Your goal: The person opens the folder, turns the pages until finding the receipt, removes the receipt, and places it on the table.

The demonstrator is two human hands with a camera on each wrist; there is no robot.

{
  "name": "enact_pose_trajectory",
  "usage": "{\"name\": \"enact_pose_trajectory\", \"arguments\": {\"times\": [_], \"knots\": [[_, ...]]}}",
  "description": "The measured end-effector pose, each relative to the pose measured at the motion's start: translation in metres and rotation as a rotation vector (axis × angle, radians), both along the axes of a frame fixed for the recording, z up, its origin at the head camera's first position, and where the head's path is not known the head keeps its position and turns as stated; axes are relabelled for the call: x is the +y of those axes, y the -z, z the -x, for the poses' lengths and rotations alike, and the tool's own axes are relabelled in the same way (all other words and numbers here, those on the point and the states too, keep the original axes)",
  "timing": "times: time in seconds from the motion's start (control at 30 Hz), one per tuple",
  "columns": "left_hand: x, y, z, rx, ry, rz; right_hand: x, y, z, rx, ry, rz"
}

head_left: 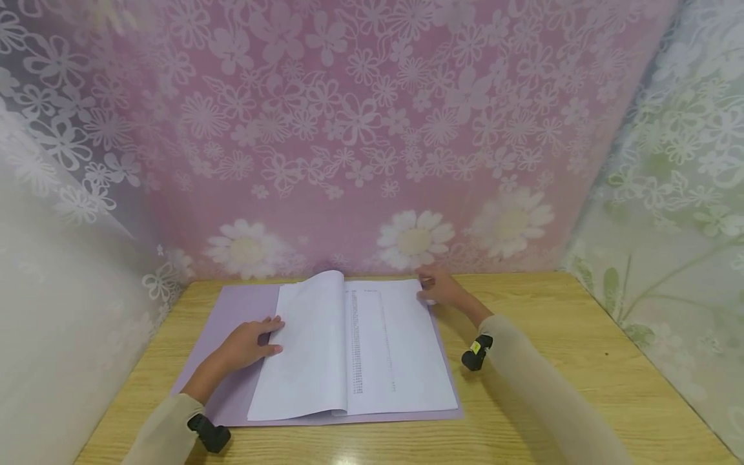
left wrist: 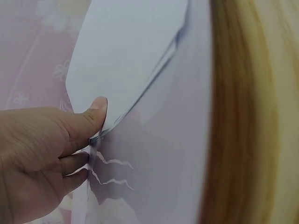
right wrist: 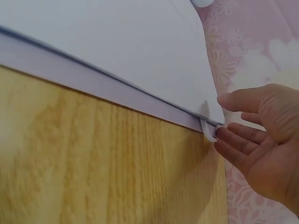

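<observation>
A lilac folder (head_left: 247, 303) lies opened flat, with a thick set of white printed sheets inside. Turned pages (head_left: 308, 352) are folded over to the left and bulge near the spine. The right-hand page (head_left: 409, 349) carries columns of small print. My left hand (head_left: 247, 345) holds the left edge of the turned pages, its thumb (left wrist: 97, 112) on top and fingers at the edge. At the far right corner of the sheets is my right hand (head_left: 443, 289), thumb and fingers apart around that corner. A small curled white strip (right wrist: 208, 130) sticks out beside its fingertips.
The folder rests on a wood-grain table (head_left: 535, 323). Behind it hangs a pink floral cloth (head_left: 349, 213), close to the table's back edge. Pale floral cloths (head_left: 668, 258) rise at both sides. Black wrist cameras (head_left: 476, 352) sit on both sleeves.
</observation>
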State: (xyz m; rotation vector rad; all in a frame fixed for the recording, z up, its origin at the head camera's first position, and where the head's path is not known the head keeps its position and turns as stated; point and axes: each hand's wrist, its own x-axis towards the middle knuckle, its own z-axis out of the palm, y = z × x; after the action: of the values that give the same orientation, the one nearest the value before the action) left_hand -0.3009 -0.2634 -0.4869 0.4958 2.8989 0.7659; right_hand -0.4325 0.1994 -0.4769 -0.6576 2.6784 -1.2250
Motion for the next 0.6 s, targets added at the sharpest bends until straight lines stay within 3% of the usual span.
{"name": "enact_pose_trajectory", "arguments": {"times": [0.3, 0.6], "knots": [[0.0020, 0.0015, -0.0022, 0.022, 0.017, -0.021, -0.0021, -0.0037, 0.0016, 0.072, -0.042, -0.098], [0.0019, -0.0034, -0.0035, 0.017, -0.005, -0.018, -0.0082, -0.0089, 0.0030, 0.004, -0.022, -0.096]]}}
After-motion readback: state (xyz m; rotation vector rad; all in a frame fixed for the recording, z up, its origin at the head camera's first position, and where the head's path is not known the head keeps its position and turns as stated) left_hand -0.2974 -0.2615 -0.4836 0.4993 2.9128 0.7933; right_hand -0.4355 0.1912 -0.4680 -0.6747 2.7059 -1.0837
